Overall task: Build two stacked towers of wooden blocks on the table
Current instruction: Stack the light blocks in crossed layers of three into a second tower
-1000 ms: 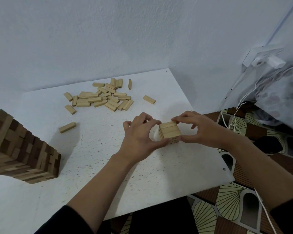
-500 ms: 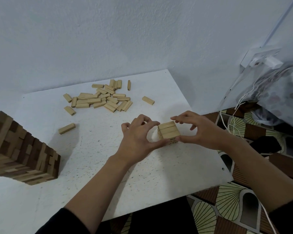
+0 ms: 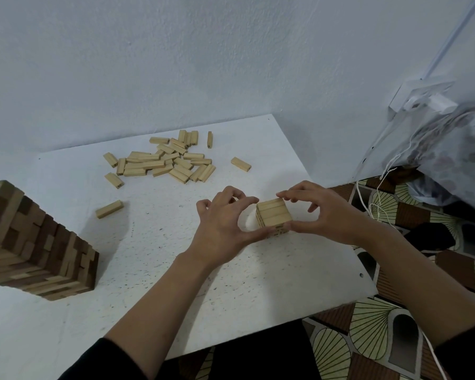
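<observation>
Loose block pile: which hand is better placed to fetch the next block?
Left, probably. The left hand flanks the small stack on the side toward the loose block pile; the right hand would cross over it.

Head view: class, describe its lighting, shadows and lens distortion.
Head view: soft, even, cool-tinted light, no glare on the table; head view: faint soft-edged shadows lie beside the tall tower and the lone block; head view: wide-angle distortion tilts the tall tower at the left edge; head view: the small stack pinched by left hand and right hand looks sharp.
</observation>
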The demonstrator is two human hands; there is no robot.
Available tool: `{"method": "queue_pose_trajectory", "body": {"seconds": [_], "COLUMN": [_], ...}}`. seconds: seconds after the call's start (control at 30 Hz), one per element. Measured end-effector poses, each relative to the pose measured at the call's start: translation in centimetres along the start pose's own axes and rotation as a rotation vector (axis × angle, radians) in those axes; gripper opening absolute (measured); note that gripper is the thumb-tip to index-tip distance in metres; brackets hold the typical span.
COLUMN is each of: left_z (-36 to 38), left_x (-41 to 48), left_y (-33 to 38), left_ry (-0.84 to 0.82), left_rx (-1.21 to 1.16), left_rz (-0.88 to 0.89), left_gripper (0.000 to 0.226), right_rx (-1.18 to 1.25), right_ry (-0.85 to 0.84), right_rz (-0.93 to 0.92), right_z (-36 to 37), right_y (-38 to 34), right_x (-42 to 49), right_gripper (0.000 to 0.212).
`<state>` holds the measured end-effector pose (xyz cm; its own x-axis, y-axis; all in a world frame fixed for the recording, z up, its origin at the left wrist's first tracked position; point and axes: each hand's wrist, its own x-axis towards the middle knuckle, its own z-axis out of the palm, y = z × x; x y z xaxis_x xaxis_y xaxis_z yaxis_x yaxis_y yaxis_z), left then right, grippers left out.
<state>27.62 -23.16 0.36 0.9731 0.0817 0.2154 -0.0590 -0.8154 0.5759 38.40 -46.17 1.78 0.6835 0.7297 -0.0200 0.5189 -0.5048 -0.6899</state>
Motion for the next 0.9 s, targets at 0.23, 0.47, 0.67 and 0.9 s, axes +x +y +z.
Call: {"method": "queue_pose_trajectory", "body": {"seconds": [0.23,0.47,0.67,0.9], "left_z": [-0.3,-0.3,1.0,2.6], "left_x": [-0.1,-0.2,-1.3,-3.4], "left_y": [-0.1,-0.2,0.6,1.5], "left_ry": [0.004,-0.055,0.058,-0.112], "left_rx": [-0.016,-0.038,-0.354,-0.189], "left_rz": [-0.026,-0.022,-0.247,-0.227], "left_gripper": [0.062,0.06,0.054,0.072], "right_rx": [0.0,0.128,0.481,0.474], "right_ry": [0.064,0.193,0.409,0.365], "right_rz": [0.017,0.103,0.213,0.159], "right_z": [0.4,1.3,5.6,7.4], "right_y": [-0.5,-0.9,-1.5,-1.8], "right_x": [0.0,-0.4,-1.2,-1.7], "right_gripper": [0.06,0.055,0.053,0.043]}}
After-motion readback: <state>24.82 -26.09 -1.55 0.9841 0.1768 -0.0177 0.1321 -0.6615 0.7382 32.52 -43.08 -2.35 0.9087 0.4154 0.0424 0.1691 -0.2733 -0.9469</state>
